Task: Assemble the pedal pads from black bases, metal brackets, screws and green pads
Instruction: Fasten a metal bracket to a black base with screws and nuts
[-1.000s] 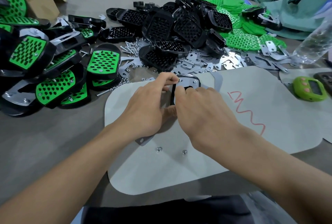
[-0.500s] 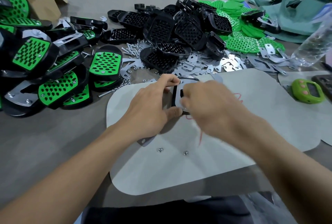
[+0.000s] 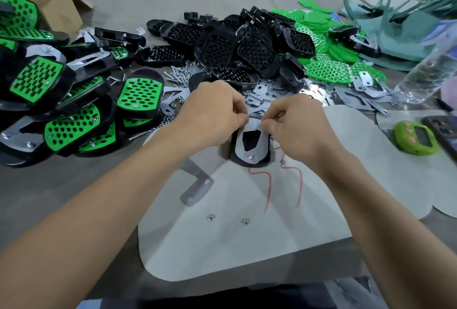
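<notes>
left hand [image 3: 215,113]: fingers curled tight, thumb and forefinger pinching the far end of the metal bracket [image 3: 238,148]
right hand [image 3: 294,128]: same narrow pinch on the bracket's far end, fingertips just beside the left's; can't tell if a small part is between them
black base [image 3: 248,164]: flat on the felt mat [image 3: 247,246], directly under the grip, bracket lying on top
screw [image 3: 251,157]: in the bracket's near end, toward the person from the grip
loose bracket [image 3: 195,187]: on the mat, under the left wrist
2 nuts [image 3: 211,217]: on the mat, well nearer the person
black bases pile [image 3: 237,46]: beyond the grip
green pads [image 3: 329,71]: beyond, right
finished pedals [image 3: 138,95]: left of the grip
</notes>
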The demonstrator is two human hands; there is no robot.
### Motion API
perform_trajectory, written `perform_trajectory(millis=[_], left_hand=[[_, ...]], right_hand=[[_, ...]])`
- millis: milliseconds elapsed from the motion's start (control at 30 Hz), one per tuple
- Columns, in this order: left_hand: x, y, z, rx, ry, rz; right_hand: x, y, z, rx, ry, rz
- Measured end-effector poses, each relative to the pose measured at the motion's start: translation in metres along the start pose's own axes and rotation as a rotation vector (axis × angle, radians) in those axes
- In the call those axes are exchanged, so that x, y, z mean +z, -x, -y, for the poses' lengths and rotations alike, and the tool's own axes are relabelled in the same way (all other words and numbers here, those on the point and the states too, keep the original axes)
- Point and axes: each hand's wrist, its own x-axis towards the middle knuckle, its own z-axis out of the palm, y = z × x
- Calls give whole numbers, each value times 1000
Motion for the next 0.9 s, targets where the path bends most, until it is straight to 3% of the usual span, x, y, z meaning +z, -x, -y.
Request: perform_trajectory(millis=[200, 433, 567, 667, 767, 833, 900], left_hand=[[-6, -8, -12, 140, -256, 53], [-9, -10, -5, 340, -357, 132], [-6, 2, 9, 175, -52, 26], [3, 12, 13, 26, 76, -38], [5, 14, 5, -86, 136, -66], [3, 15, 2, -198, 367, -67], [0, 17, 3, -318, 752, 11]], right_hand=[[2, -2, 5, 22, 73, 6], [6, 10, 15, 48, 131, -44], [14, 33, 15, 167, 101, -183], [27, 46, 22, 220, 165, -150], [30, 42, 28, 229, 83, -132], [31, 40, 28, 212, 47, -153], [30, 41, 27, 212, 3, -161]])
